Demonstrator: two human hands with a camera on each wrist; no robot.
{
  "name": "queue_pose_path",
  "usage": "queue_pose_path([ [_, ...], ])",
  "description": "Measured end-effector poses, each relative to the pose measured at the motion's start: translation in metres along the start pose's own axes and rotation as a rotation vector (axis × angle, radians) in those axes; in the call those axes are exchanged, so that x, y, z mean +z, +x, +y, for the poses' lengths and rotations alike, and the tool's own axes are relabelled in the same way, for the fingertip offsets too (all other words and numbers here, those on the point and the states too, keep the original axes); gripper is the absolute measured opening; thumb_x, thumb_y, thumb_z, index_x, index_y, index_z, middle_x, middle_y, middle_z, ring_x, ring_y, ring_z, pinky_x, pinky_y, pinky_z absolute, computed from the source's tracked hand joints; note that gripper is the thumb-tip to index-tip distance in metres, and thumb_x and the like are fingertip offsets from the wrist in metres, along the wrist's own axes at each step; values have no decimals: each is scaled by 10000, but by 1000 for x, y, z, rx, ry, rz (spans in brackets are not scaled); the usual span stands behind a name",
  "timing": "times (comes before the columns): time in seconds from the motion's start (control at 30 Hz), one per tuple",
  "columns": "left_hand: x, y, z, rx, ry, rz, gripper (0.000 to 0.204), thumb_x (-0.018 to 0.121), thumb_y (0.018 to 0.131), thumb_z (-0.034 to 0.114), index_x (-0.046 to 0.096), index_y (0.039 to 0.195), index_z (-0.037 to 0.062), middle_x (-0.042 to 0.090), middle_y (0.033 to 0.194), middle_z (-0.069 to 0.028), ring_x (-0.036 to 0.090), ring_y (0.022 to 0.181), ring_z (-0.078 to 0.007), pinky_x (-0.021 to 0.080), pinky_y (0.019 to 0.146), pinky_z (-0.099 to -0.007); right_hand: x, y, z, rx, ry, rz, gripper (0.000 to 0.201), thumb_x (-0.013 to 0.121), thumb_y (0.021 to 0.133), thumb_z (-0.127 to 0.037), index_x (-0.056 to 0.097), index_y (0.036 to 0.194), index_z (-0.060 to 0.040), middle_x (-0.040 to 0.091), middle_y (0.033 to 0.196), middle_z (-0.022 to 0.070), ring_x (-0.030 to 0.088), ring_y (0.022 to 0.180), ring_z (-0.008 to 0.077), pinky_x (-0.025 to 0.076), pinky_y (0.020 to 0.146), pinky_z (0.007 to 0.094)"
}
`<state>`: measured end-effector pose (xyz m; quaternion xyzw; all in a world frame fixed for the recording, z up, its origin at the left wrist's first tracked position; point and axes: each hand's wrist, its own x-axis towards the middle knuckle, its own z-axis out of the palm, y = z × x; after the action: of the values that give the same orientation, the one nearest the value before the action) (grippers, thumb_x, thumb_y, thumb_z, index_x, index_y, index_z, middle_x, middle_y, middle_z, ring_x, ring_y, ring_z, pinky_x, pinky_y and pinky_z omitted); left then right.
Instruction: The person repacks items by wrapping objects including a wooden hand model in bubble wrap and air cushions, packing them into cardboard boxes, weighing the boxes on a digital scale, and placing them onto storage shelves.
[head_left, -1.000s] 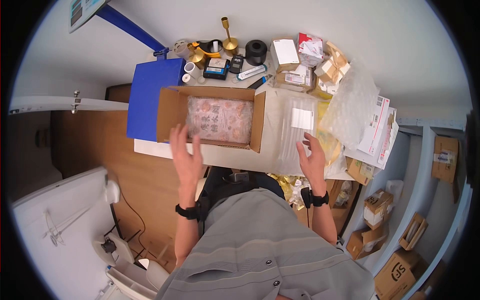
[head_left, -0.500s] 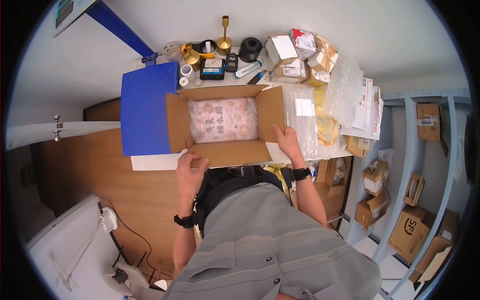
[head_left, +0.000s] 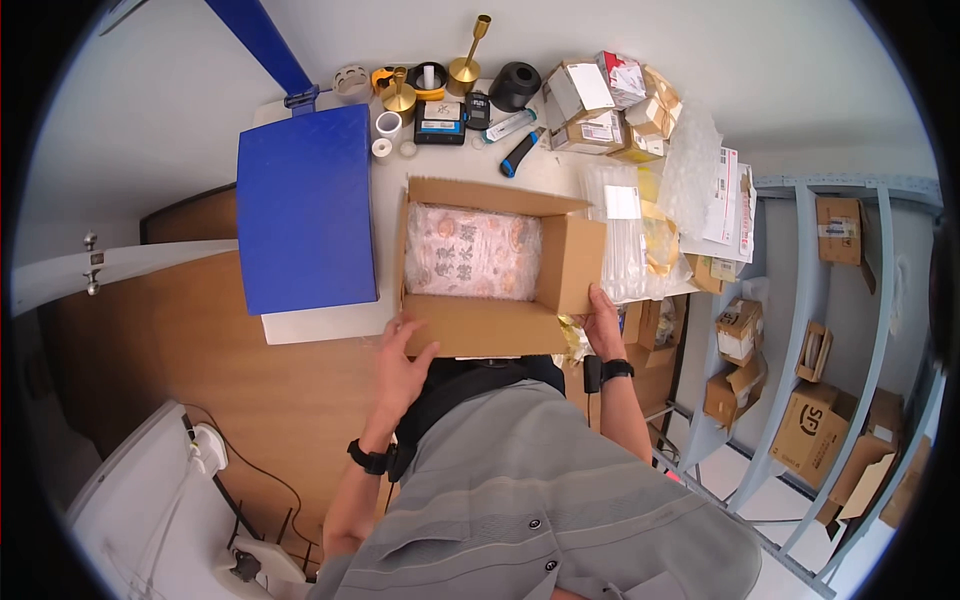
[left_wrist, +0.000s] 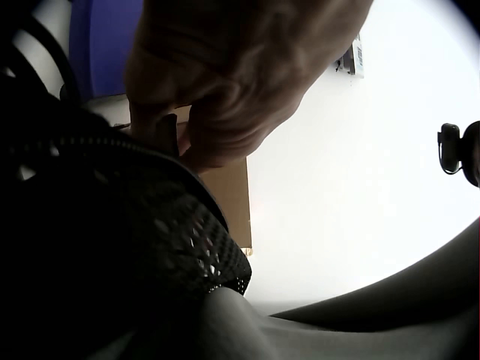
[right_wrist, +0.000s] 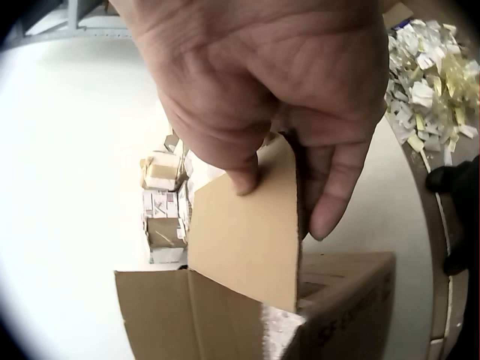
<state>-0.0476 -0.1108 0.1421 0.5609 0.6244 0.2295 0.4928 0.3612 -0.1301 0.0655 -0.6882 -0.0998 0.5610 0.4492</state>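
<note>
An open cardboard box (head_left: 560, 230) stands at the table's front edge with its flaps spread outward. Inside lies a bubble-wrapped pinkish package (head_left: 475, 255) with dark printed characters. My right hand (head_left: 605, 328) pinches the box's right flap (right_wrist: 244, 232), thumb on one face and fingers behind the other. At the near left corner, my left hand (head_left: 403, 370) holds the edge of the near flap (head_left: 485, 328) between fingers and thumb. In the left wrist view, the back of that hand hides much of the grip.
A blue case (head_left: 305, 210) stands left of the box. Behind lie a blue-handled cutter (head_left: 522, 152), gold candlesticks (head_left: 463, 75), a black device (head_left: 440, 122) and small parcels (head_left: 580, 90). Clear plastic packaging (head_left: 625, 245) is at the right, before shelves (head_left: 800, 350) holding cartons.
Both hands have come down from above the box to its flaps. The box has shifted right and toward the body, away from the blue case.
</note>
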Motion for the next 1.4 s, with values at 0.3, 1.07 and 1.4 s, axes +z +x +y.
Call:
queue_pose_path([
  [0.3,3,3,-14,-47,-173,-13,648,833,835,177,544,1399,40,569,1370,-195,602,1201,-338,504,1017,-409,58,-30,-55,-767,-962,368,600,682,958,-276,470,1400,71,550,1342,288,558,1238,437,453,1038,482],
  [1.07,16,-24,-2,-344,-211,269,569,627,1037,334,447,1518,87,597,1274,-147,637,976,-189,563,812,-337,-86,142,-111,-50,-789,-227,785,832,787,-547,648,1334,-15,710,1247,122,669,1123,234,499,980,339],
  [1.4,27,-40,8,-312,-16,431,561,650,1022,286,464,1493,46,621,1286,-173,661,975,-206,555,782,-316,-78,164,-94,-475,-915,-71,610,795,854,-475,692,1250,-23,736,1093,66,683,962,204,530,872,343],
])
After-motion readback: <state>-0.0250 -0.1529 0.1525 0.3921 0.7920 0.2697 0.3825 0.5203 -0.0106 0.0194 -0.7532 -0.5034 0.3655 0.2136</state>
